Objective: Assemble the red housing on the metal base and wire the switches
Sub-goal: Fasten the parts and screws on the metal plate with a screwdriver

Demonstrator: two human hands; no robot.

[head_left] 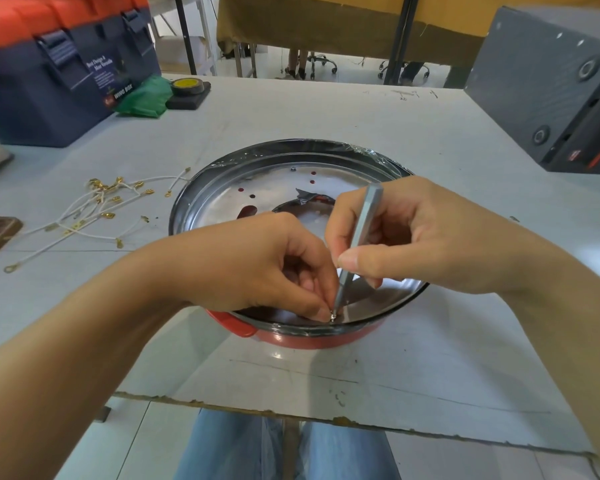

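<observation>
Grey and scratched, the work table stretches in front of me, with its chipped near edge just above my knees in blue jeans. On the table, close to me, sits the round metal base, shiny and full of small holes, with a bigger opening near its middle. Under its near rim I see the red housing; the metal part rests in it.

My left hand reaches over the near rim, and its fingertips are pinched together around a small screw at the inner edge of the base. My right hand holds a thin metal driver like a pen, thumb and fingers closed around its shaft. The tip of the driver stands on the screw.

To the left of the base lies a loose heap of white wires with golden terminals. Further back on the left stands a dark blue toolbox with an orange lid, and beside it a green cloth and a roll of tape. At the far right stands a grey box.
</observation>
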